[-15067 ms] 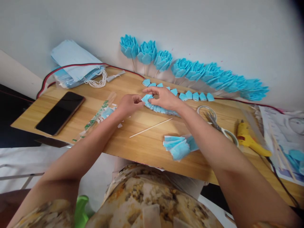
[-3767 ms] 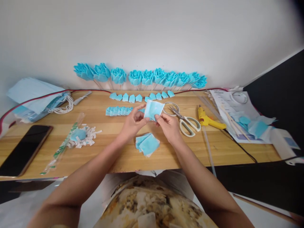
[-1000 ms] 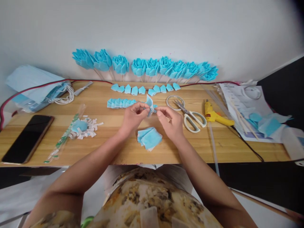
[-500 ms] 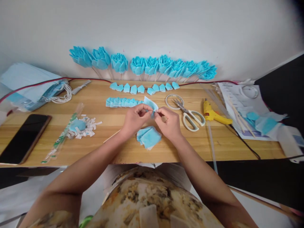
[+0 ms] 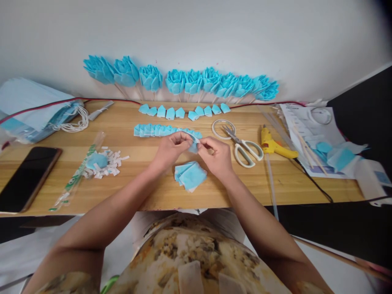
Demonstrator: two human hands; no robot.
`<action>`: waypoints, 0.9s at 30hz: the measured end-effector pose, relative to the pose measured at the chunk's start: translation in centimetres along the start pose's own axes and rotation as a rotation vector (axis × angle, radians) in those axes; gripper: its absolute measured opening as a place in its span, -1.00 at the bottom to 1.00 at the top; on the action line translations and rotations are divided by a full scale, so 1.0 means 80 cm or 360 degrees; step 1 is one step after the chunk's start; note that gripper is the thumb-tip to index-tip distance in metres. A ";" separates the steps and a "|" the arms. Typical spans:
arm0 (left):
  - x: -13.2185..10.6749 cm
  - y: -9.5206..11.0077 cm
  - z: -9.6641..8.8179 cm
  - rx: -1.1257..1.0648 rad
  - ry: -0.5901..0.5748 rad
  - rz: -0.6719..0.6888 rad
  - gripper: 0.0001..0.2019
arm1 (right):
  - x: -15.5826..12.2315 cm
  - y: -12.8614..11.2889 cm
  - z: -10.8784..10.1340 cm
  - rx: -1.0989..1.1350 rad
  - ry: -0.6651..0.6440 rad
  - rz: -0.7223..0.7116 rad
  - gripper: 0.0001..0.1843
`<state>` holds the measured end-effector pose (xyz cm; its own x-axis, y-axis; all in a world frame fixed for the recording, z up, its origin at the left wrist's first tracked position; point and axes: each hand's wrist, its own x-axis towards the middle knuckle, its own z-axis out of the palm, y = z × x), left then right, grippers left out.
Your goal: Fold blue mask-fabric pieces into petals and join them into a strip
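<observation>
Between my two hands is a small piece of blue fabric (image 5: 193,148), pinched at its left side by my left hand (image 5: 171,150) and at its right by my right hand (image 5: 215,154). Its upper part is folded over; my fingertips hide some of it. Just below lies a loose stack of blue fabric squares (image 5: 191,176). Behind my fingers runs a row of overlapping folded blue petals (image 5: 153,130), and farther back a spaced line of pointed blue petals (image 5: 170,113).
Several blue fabric flowers (image 5: 176,81) on sticks lean along the wall. To the right lie a tape roll (image 5: 213,130), scissors (image 5: 244,158) and a yellow glue gun (image 5: 269,145). At left are a phone (image 5: 29,179), white paper scraps (image 5: 114,163) and bagged blue sheets (image 5: 33,106).
The fabric piece's raised upper part has been folded down, so it now looks smaller between my fingers. My hands stay close together, and the view has shifted slightly.
</observation>
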<state>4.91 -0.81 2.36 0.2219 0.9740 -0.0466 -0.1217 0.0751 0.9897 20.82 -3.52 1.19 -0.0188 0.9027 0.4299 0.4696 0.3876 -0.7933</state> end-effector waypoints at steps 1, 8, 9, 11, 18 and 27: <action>0.000 0.000 0.000 -0.0036 -0.0004 -0.0008 -0.89 | 0.000 0.000 0.000 0.0060 -0.0008 0.0058 -0.84; 0.002 -0.003 -0.007 -0.0209 0.0023 -0.0057 -0.90 | 0.006 0.001 -0.004 0.0315 -0.0028 0.0412 -0.82; 0.003 -0.003 -0.009 -0.0230 0.0038 -0.0062 -0.90 | 0.007 0.001 -0.005 0.0354 -0.0021 0.0439 -0.82; 0.004 -0.004 -0.012 -0.0256 0.0051 -0.0079 -0.89 | 0.008 0.001 -0.005 0.0463 -0.0018 0.0485 -0.81; 0.007 -0.004 -0.013 -0.0362 0.0078 -0.0101 -0.85 | 0.013 0.012 -0.001 0.0960 0.0234 0.0782 -0.85; 0.009 0.005 -0.009 -0.0387 -0.0007 -0.0116 -0.83 | 0.017 0.015 -0.004 0.1148 0.0377 0.0831 -0.83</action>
<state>4.29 0.06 2.64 0.2430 0.9632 -0.1153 -0.3345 0.1947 0.9221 21.64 -1.89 1.00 0.2592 0.9648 -0.0441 -0.2976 0.0363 -0.9540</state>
